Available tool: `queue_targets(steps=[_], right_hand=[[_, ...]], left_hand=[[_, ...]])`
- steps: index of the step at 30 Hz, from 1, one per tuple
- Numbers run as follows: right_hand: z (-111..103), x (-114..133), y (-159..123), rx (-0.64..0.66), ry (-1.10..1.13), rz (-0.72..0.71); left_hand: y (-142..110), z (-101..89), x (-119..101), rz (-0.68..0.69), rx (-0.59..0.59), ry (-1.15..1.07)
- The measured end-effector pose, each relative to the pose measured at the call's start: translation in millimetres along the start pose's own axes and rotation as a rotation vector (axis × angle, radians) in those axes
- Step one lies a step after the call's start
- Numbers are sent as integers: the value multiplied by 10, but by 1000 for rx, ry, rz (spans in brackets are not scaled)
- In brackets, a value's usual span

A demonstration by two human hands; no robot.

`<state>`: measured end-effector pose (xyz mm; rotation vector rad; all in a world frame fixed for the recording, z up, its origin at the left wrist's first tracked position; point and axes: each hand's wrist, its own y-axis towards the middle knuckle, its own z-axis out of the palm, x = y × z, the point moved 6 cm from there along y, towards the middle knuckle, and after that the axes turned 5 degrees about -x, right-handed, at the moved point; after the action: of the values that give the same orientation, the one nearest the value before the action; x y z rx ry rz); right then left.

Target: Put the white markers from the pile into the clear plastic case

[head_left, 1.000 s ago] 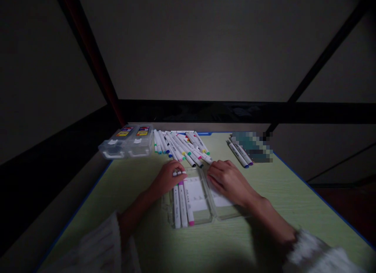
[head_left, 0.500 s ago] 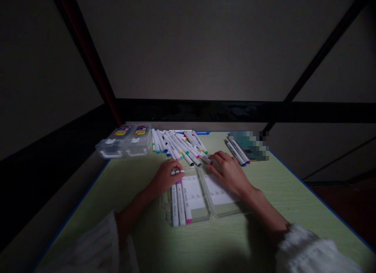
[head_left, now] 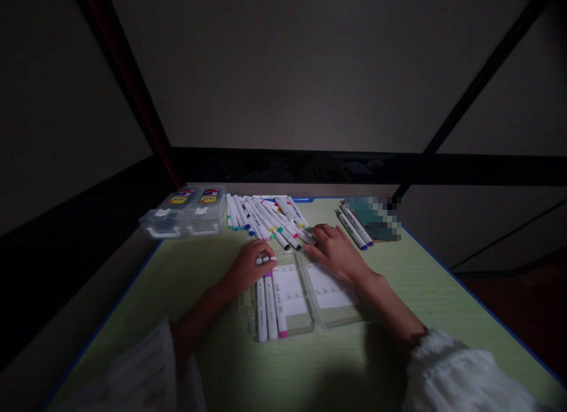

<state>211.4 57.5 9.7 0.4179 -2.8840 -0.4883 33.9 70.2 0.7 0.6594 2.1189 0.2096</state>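
A clear plastic case lies opened flat on the table, with white printed paper inside both halves. Three white markers lie side by side along its left part, one with a pink end. My left hand curls its fingers around their far ends. Beyond the case spreads a pile of white markers with coloured ends. At the pile's right edge, my right hand has its thumb and fingers closed about a white marker, whose near end is partly hidden.
Two translucent carrying cases with coloured labels stand at the table's back left. Two markers lie by a dark green, partly pixelated flat object at the back right. The table has blue edging, with a wall behind it.
My right hand has shifted slightly left and toward the pile, at the same marker. My left hand stays on the markers in the case. The whole view has drifted slightly.
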Motion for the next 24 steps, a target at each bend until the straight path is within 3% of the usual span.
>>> queue_targets(steps=[24], right_hand=[[204,-32,47,56,-24,49]], left_hand=[[5,8,24,-21,3,-15]])
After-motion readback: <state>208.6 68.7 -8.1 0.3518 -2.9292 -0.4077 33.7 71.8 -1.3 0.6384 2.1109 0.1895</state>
